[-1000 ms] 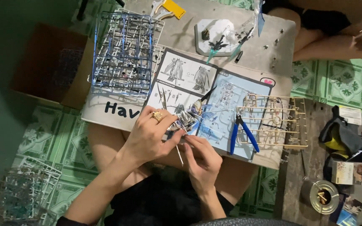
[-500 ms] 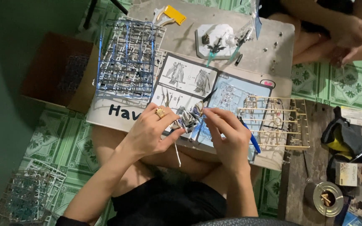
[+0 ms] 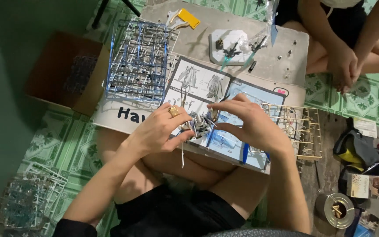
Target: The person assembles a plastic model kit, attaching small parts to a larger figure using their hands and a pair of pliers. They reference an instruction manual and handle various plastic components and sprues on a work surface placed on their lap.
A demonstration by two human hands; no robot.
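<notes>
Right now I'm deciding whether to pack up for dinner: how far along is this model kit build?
Partly done. A small dark assembled figure already stands on the white base. In hand: the left hand and right hand pinch a spiky grey sub-assembly over the instruction sheet. Left: the blue runner frame and gold runner frame hold many uncut parts.

Brown cardboard box (image 3: 66, 72) top left; small printed pkg (image 3: 365, 185) bottom right.

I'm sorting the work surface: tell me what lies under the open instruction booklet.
The instruction booklet lies on a cardboard sheet across the person's lap. Blue-handled cutters poke out under the right hand; anything else beneath the pages is covered.
</notes>
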